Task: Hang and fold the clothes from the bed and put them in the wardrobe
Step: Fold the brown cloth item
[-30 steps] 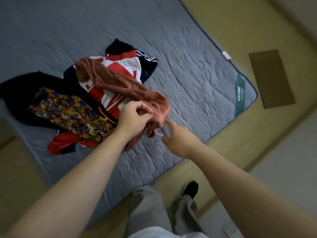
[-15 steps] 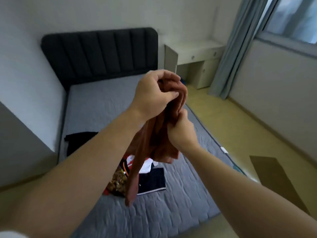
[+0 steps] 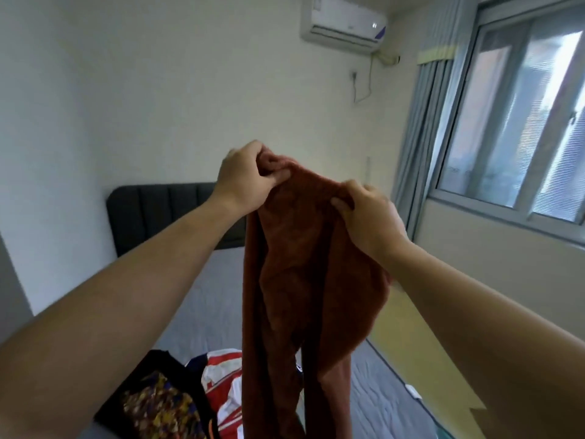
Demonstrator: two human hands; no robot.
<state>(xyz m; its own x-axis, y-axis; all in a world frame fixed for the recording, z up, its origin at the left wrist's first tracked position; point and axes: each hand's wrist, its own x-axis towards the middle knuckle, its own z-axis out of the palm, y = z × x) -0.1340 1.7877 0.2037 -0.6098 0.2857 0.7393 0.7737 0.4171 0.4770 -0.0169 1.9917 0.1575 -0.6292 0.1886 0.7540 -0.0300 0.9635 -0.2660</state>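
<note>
Left hand (image 3: pixel 245 179), right hand (image 3: pixel 370 217) spread along trousers (image 3: pixel 300 280) top edge.

Holds up a rust-brown garment (image 3: pixel 304 280) by its top edge, pinched in the left hand (image 3: pixel 243 177) and the right hand (image 3: pixel 370 217), hanging in two long legs above the grey bed (image 3: pixel 380 400). Shows, near left on the bed, a black patterned garment (image 3: pixel 158 403) lying against a red-and-white one (image 3: pixel 224 384). Beyond, a dark headboard (image 3: pixel 158 213); to the right, curtain (image 3: pixel 421 137) and window (image 3: pixel 512 122); high on the far wall, an air conditioner (image 3: pixel 343 25).
</note>
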